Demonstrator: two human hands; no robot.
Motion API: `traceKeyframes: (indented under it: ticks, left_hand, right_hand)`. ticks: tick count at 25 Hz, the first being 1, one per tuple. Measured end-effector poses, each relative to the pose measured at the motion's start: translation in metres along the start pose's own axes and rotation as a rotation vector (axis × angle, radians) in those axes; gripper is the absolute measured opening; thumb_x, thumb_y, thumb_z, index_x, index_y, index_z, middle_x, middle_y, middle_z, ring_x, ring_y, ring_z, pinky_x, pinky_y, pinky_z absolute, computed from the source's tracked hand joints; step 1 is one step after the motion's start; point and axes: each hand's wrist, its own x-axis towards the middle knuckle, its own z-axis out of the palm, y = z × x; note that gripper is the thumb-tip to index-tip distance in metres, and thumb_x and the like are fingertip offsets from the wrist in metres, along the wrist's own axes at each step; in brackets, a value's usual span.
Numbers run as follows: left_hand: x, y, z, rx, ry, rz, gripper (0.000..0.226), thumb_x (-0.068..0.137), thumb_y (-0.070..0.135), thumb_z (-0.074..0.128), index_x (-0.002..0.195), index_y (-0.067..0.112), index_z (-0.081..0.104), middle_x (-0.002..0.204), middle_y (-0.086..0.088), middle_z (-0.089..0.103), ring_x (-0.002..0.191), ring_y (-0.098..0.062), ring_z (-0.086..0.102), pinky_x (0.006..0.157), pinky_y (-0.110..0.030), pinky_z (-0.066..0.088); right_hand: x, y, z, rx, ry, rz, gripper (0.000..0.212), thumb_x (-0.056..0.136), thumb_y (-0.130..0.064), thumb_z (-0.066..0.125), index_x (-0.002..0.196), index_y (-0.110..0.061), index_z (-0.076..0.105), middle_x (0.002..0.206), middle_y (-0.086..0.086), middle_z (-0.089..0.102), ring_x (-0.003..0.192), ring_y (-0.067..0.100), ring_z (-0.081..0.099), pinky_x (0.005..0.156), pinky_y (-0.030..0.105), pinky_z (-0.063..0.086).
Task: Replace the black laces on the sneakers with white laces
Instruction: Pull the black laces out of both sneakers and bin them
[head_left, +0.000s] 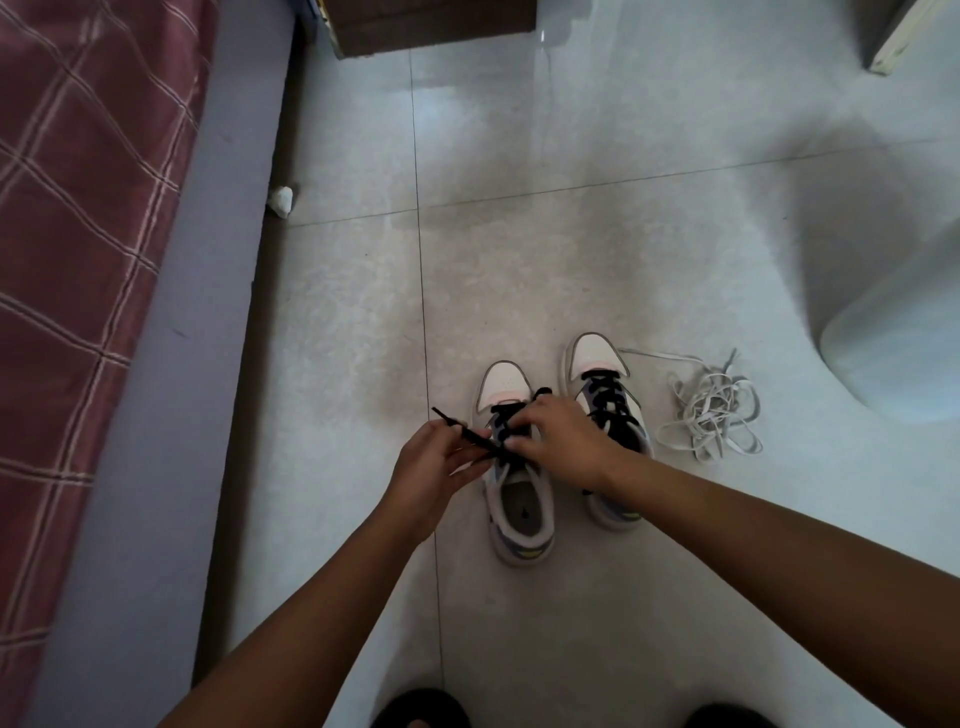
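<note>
Two dark shoe tips at the lower edge mark the person's feet on the pale tiled floor. Both bare forearms extend forward to a pair of white sneakers standing side by side, toes pointing away. The left hand lies at the left side of the left sneaker; its fingers are curled and pinch a loose length of the black lace, whose free end juts up and to the left of the hand. The right hand lies over the lacing of the same sneaker, its fingers bent down and closed on the lace at the eyelets near the tongue; the exact contact is partly hidden by the hand. The upper eyelets of this sneaker are unlaced and its opening is exposed. The right sneaker, just beside it and partly covered by the right wrist, is fully laced in black. A loose tangle of white laces lies on the floor just right of that sneaker. Farther left, a small crumpled white scrap lies against the grey bed base, which carries a red checked cover. A dark wooden cabinet stands at the far edge.
</note>
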Motion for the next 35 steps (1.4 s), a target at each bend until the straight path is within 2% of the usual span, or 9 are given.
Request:
traceKeyframes:
  ticks: [5,11,16,22,24,26,30,33,35]
  left_hand:
    - [-0.004,-0.009,0.006,0.147,0.128,0.000,0.013,0.099,0.014,0.041,0.102,0.009,0.053,0.078,-0.011,0.062,0.085,-0.025,0.067,0.075,-0.036,0.057]
    - [-0.006,-0.024,0.004,0.420,0.141,0.051,0.005,0.097,0.020,0.047,0.101,0.019,0.052,0.089,-0.005,0.062,0.080,-0.015,0.064,0.061,-0.020,0.052]
    - [-0.007,-0.041,-0.002,0.979,-0.044,0.386,0.028,0.083,0.025,0.069,0.105,0.017,0.054,0.070,0.014,0.042,0.061,-0.001,0.046,0.055,-0.005,0.037]
    - [-0.009,-0.050,-0.019,1.131,-0.079,0.456,0.017,0.091,0.027,0.061,0.099,0.014,0.054,0.056,0.012,0.041,0.053,0.007,0.048,0.051,-0.009,0.035]
    - [-0.010,-0.049,-0.022,1.144,-0.061,0.460,0.013,0.092,0.029,0.058,0.090,0.018,0.054,0.056,0.011,0.043,0.051,0.002,0.047,0.051,-0.012,0.034]
    - [-0.011,-0.045,-0.022,1.149,-0.050,0.477,0.016,0.093,0.029,0.057,0.081,0.019,0.055,0.063,0.008,0.048,0.057,-0.002,0.046,0.054,-0.014,0.033]
    - [-0.016,-0.030,-0.014,0.973,-0.023,0.485,0.016,0.091,0.028,0.058,0.078,0.020,0.064,0.083,0.004,0.050,0.074,-0.001,0.052,0.066,-0.006,0.040]
    - [-0.024,-0.007,0.006,0.724,-0.001,0.454,0.016,0.090,0.021,0.060,0.076,0.019,0.067,0.097,0.003,0.049,0.089,-0.004,0.056,0.078,-0.015,0.049]
    - [-0.032,0.018,0.021,0.496,-0.042,0.421,0.025,0.092,0.017,0.056,0.070,0.020,0.067,0.092,0.001,0.058,0.087,-0.015,0.062,0.078,-0.027,0.055]
  right_hand:
    - [0.001,-0.011,0.004,-0.544,-0.101,-0.090,0.049,0.089,-0.052,0.049,0.122,-0.017,0.053,0.130,0.008,0.047,0.124,0.029,0.036,0.097,0.042,0.032]
    - [0.004,-0.017,-0.001,-0.447,-0.206,-0.048,0.028,0.093,-0.031,0.050,0.111,-0.015,0.062,0.121,0.010,0.052,0.115,0.029,0.043,0.093,0.042,0.037]
    - [0.003,-0.034,-0.018,0.543,-0.041,0.282,0.025,0.094,-0.014,0.050,0.073,-0.005,0.061,0.080,0.015,0.067,0.066,0.018,0.058,0.061,0.021,0.046]
    - [0.035,-0.048,-0.137,1.035,0.564,0.290,0.026,0.096,-0.013,0.050,0.070,-0.013,0.053,0.065,0.002,0.063,0.054,0.010,0.053,0.046,0.020,0.039]
    - [0.037,-0.049,-0.166,1.364,0.666,0.256,0.018,0.095,-0.010,0.051,0.077,-0.010,0.053,0.064,0.005,0.066,0.056,0.013,0.058,0.047,0.021,0.045]
    - [0.040,-0.048,-0.163,1.327,0.689,0.175,0.007,0.093,-0.009,0.053,0.088,-0.007,0.057,0.073,0.007,0.070,0.065,0.014,0.062,0.058,0.024,0.051]
    - [0.035,-0.017,-0.092,0.364,0.289,0.195,0.066,0.089,-0.019,0.062,0.145,-0.007,0.028,0.149,0.012,0.035,0.132,0.022,0.039,0.107,0.029,0.033]
    - [0.008,0.006,-0.032,0.172,-0.179,0.090,0.096,0.079,-0.034,0.073,0.150,-0.014,0.013,0.156,0.003,0.020,0.141,0.017,0.024,0.111,0.024,0.021]
    - [-0.007,0.011,-0.009,0.177,-0.297,0.039,0.117,0.067,-0.041,0.081,0.151,-0.017,0.004,0.156,0.001,0.018,0.142,0.017,0.020,0.115,0.030,0.021]
